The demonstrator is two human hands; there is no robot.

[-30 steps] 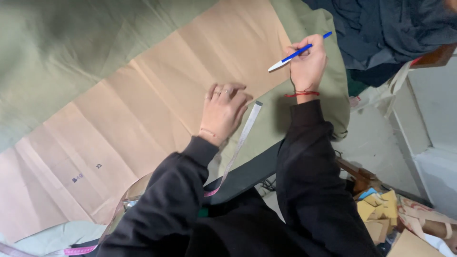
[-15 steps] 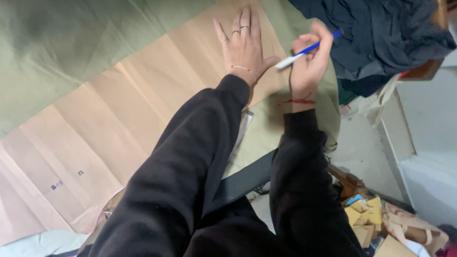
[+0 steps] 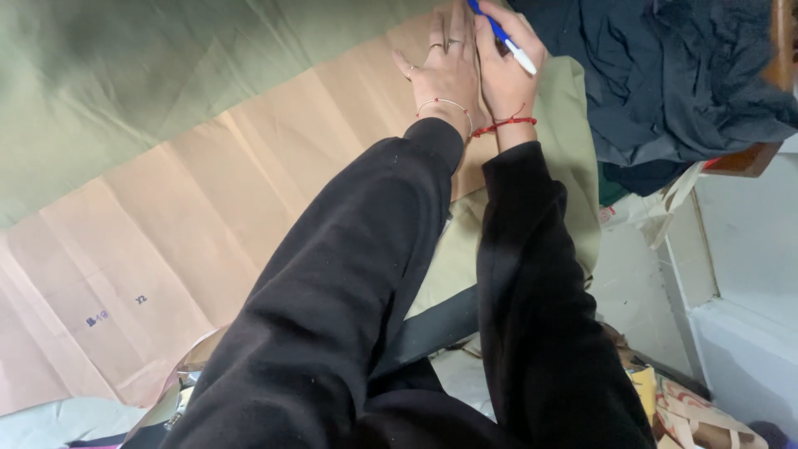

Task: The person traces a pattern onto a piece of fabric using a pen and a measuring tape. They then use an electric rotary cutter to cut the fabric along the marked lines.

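A long brown paper pattern (image 3: 208, 208) with creases lies on olive green fabric (image 3: 125, 75) spread over a table. My left hand (image 3: 445, 71) rests flat on the far end of the paper, fingers spread, rings and a thin bracelet showing. Right beside it, my right hand (image 3: 507, 62) grips a blue and white pen (image 3: 503, 37), tip pointing down toward the fabric edge. A red string bracelet circles that wrist. Both arms are in black sleeves.
A heap of dark navy cloth (image 3: 665, 75) lies to the right of the green fabric. A clear ruler edge (image 3: 187, 374) pokes out near my body. Below the table edge are a pale floor (image 3: 640, 283), a white wall base and yellow clutter (image 3: 648, 391).
Both hands have reached farther up along the paper. My left hand moved from mid-pattern to the far end, next to my right hand. The pen now points downward.
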